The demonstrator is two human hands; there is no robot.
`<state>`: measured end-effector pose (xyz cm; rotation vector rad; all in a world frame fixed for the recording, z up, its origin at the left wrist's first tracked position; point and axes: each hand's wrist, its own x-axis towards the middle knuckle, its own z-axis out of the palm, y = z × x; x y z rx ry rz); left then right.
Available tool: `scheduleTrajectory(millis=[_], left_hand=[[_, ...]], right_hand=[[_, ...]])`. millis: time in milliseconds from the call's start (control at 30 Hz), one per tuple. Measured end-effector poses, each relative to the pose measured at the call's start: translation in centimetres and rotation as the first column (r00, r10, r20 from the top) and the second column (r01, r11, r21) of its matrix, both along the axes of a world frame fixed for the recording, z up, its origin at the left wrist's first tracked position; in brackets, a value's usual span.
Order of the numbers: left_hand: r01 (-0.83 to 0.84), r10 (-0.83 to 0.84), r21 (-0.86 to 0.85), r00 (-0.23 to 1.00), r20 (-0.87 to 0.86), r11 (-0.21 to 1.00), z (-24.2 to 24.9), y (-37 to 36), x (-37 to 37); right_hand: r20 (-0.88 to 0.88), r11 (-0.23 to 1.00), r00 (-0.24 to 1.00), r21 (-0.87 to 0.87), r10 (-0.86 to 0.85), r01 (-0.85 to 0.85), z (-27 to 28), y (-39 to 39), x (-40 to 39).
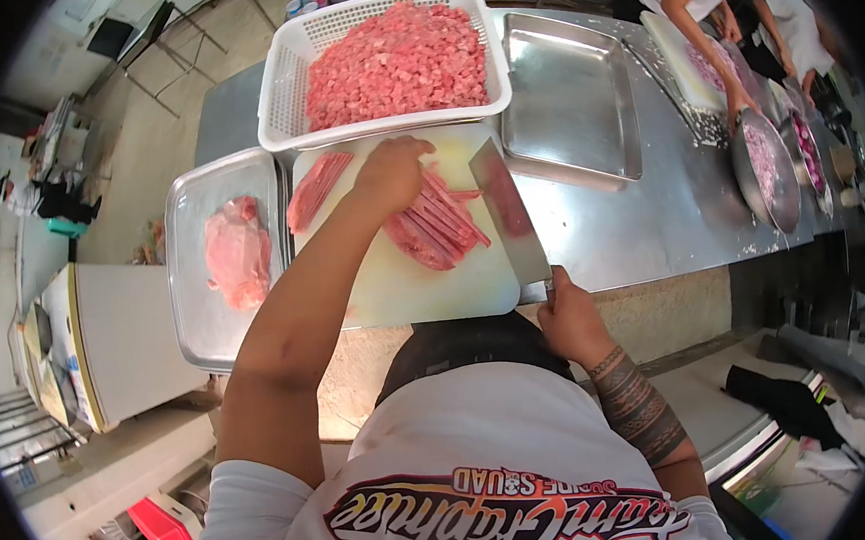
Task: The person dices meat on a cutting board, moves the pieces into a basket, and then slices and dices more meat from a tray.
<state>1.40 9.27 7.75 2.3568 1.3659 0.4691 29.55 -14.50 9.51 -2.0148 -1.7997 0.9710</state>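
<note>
Sliced strips of raw meat [432, 228] lie fanned out on a white cutting board [384, 295]. My left hand [393, 177] is closed over the far end of these strips, its fingers bent and partly hidden. In my right hand [572, 316] is the handle of a cleaver [509, 212]. Its wide blade stands at the board's right edge, just right of the strips and apart from them, with a reddish patch on its face. Another bundle of meat strips [318, 190] rests on the board's left side, beyond my left forearm.
Behind the board stands a white perforated basket [285, 98] heaped with diced meat [393, 67]. A steel tray [184, 277] with a meat slab [238, 251] sits left; another steel tray [566, 95] is back right. Farther right, co-workers work beside metal bowls [752, 182].
</note>
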Motion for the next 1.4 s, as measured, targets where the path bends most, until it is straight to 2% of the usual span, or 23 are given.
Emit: scheduleTrajectory(millis=[67, 167, 267, 433, 533, 833, 1067, 1133, 1167, 1400], left_hand=[[-0.211, 0.193, 0.115, 0.969, 0.154, 0.971, 1.8, -2.8, -1.4], [-0.346, 0.347, -0.030, 0.933, 0.098, 0.938, 2.6, -8.0, -3.2], [-0.317, 0.330, -0.151, 0.941, 0.070, 0.936, 2.7, -11.7, -3.2], [-0.299, 0.314, -0.158, 0.946, 0.078, 0.941, 1.9, -11.9, -3.5], [-0.284, 0.299, -0.139, 0.949, 0.102, 0.949, 1.2, -11.8, -4.0], [-0.271, 0.286, -0.097, 0.933, 0.216, 0.958, -0.4, -12.0, -4.4], [-0.224, 0.236, -0.076, 0.939, 0.249, 0.972, -0.9, -11.9, -4.6], [-0.243, 0.271, -0.149, 0.939, 0.211, 0.959, -0.2, -11.8, -4.4], [-0.251, 0.286, -0.187, 0.940, 0.189, 0.950, 0.1, -12.1, -4.4], [-0.232, 0.262, -0.168, 0.946, 0.190, 0.958, -0.4, -12.5, -4.3]], right_hand=[[0.025, 1.000, 0.999, 0.001, 0.027, -0.027, 0.6, 0.4, 0.1], [0.046, 0.998, 0.997, 0.000, 0.061, -0.061, 3.7, 0.6, -0.6], [0.056, 0.987, 0.986, -0.019, 0.160, -0.159, 7.3, 0.9, -2.1], [0.103, 0.947, 0.941, -0.048, 0.322, -0.319, 9.1, 1.2, -4.4], [0.131, 0.933, 0.929, -0.148, 0.347, -0.328, 10.1, 1.0, -5.5], [0.182, 0.923, 0.906, -0.118, 0.382, -0.365, 9.3, 1.1, -8.1], [0.296, 0.910, 0.860, -0.123, 0.415, -0.397, 4.9, 4.3, -11.4], [0.331, 0.910, 0.849, -0.103, 0.412, -0.402, 3.6, 5.5, -12.4], [0.325, 0.913, 0.854, -0.108, 0.407, -0.394, 3.7, 5.7, -12.7], [0.308, 0.903, 0.850, -0.188, 0.427, -0.386, 7.3, 3.8, -10.7]])
